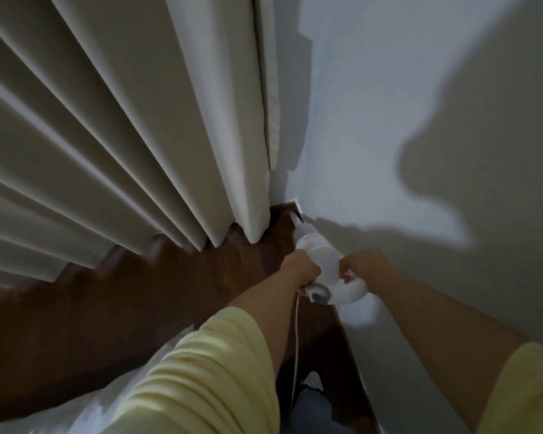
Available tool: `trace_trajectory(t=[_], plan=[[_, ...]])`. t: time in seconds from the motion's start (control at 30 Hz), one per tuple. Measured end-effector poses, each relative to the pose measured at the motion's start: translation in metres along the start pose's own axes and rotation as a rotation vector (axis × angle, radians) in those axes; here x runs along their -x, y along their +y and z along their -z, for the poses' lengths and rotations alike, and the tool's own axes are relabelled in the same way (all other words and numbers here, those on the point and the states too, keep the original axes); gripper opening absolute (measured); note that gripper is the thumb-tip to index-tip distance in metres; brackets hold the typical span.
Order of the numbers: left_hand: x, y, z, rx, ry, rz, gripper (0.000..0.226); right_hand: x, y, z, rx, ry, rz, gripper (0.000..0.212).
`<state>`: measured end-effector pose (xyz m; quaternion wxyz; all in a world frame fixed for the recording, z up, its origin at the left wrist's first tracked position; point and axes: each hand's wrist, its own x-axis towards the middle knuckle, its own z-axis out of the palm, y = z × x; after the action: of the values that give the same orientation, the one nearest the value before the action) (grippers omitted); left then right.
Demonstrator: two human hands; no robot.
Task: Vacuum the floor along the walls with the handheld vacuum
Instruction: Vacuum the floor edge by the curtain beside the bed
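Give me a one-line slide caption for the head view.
Both hands, left hand and right hand, grip a white handheld vacuum aimed into the corner beside the curtain.

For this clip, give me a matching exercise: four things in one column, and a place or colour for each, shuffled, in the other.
Things:
1. curtain
2. handheld vacuum
3. floor
4. cord

Descriptions:
A. dark brown wood
B. hangs in folds on the left
C. thin, white, trails down beside the left forearm
D. white, held by left hand and right hand, nose pointing into the corner

Pairs: 1-B, 2-D, 3-A, 4-C
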<state>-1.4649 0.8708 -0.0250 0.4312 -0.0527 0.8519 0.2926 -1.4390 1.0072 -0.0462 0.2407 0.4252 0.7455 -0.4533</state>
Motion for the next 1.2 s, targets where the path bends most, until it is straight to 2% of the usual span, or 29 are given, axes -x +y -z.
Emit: trace_trajectory(t=[0.1, 0.27, 0.57, 0.7, 1.2], plan=[[-0.002, -0.002, 0.001, -0.025, 0.007, 0.011, 0.040, -0.004, 0.002, -0.005, -0.022, -0.035, 0.012, 0.031], [-0.002, -0.020, 0.011, -0.051, 0.047, 0.023, 0.039, 0.002, -0.006, -0.026, 0.004, -0.062, 0.046, 0.019], [0.008, -0.043, 0.025, -0.037, 0.076, 0.046, 0.036, 0.012, -0.011, -0.049, -0.032, -0.123, 0.050, 0.012], [0.016, -0.052, 0.033, -0.035, 0.098, 0.039, 0.035, 0.019, -0.013, -0.060, -0.057, -0.156, 0.060, 0.015], [0.055, -0.040, 0.033, -0.073, 0.130, -0.123, 0.038, 0.082, -0.014, -0.035, -0.078, 0.048, 0.089, 0.015]])
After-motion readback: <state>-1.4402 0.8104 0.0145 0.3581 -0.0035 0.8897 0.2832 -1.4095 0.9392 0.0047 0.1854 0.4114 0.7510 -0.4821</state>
